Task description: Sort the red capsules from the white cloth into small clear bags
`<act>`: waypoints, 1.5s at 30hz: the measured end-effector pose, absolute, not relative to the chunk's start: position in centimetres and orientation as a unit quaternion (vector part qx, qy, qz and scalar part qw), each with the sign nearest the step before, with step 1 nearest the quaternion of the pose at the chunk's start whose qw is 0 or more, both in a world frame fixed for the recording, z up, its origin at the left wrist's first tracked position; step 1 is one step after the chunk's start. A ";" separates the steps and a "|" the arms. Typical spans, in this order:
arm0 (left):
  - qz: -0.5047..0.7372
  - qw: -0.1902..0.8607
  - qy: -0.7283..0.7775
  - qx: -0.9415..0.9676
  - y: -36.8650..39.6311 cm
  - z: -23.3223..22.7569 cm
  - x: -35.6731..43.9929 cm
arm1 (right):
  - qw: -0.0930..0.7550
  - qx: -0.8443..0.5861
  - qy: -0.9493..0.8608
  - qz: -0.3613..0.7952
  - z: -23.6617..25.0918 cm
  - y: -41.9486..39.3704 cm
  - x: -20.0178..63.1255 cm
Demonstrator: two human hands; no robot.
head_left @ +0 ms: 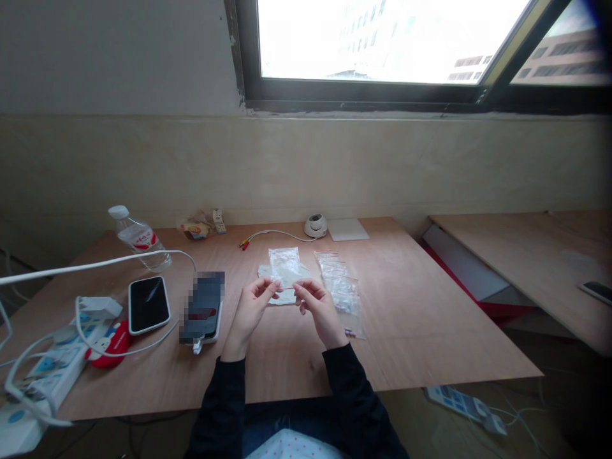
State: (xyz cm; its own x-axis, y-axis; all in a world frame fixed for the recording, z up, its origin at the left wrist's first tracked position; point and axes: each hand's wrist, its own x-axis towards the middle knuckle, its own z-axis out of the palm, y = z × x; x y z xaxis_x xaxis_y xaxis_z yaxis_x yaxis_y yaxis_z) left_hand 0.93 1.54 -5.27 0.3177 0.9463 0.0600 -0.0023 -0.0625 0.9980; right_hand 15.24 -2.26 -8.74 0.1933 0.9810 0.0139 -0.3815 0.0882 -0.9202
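Observation:
Between my hands a thin red strand [285,289] stretches level over the table; whether it is a thread or a bag's red seal line I cannot tell. My left hand [255,303] pinches its left end between thumb and forefinger. At the right end, my right hand [315,305] pinches too, its other fingers curled. Just beyond the hands a clear plastic bag [284,260] lies on a pale, flat sheet [264,271]. Several clear zip bags [342,284] with red seal lines overlap in a row to the right, the nearest holding small dark bits.
Left on the wooden table [406,338] are a phone [149,306], a cabled phone [205,306], a power strip [71,363], a red pouch [109,344] and a water bottle [141,239]. A dome camera [315,225], white square [349,229] and snack wrapper [197,226] sit at the back.

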 end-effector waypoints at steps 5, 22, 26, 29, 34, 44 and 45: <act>0.415 0.557 0.383 0.609 1.4 -5.4 1.3 | 0.641 -0.448 -0.372 0.500 -9.0 -2.1 15.2; 0.415 0.505 0.421 0.629 1.5 -6.1 1.6 | 0.636 -0.487 -0.393 0.452 -9.2 -2.1 14.8; 0.417 0.521 0.411 0.621 1.6 -6.1 1.7 | 0.649 -0.493 -0.377 0.440 -9.3 -2.0 14.7; 0.417 0.531 0.408 0.614 1.6 -6.1 1.6 | 0.656 -0.501 -0.360 0.436 -9.4 -1.9 14.7; 0.430 0.525 0.411 0.609 1.6 -6.0 1.3 | 0.632 -0.505 -0.376 0.453 -9.0 -2.2 14.8; 0.425 0.494 0.405 0.641 1.3 -6.0 1.6 | 0.633 -0.498 -0.412 0.426 -8.5 -2.4 14.6; 0.427 0.495 0.406 0.639 1.3 -6.0 1.6 | 0.633 -0.499 -0.412 0.426 -8.5 -2.4 14.6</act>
State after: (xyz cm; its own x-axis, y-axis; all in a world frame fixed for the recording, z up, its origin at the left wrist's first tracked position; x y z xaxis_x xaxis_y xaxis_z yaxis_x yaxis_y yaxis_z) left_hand 1.61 1.30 -5.99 0.3069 0.9408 0.1439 0.0965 -0.1812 0.9787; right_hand 14.64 -2.38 -8.47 0.2982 0.9496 0.0964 -0.1283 0.1399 -0.9818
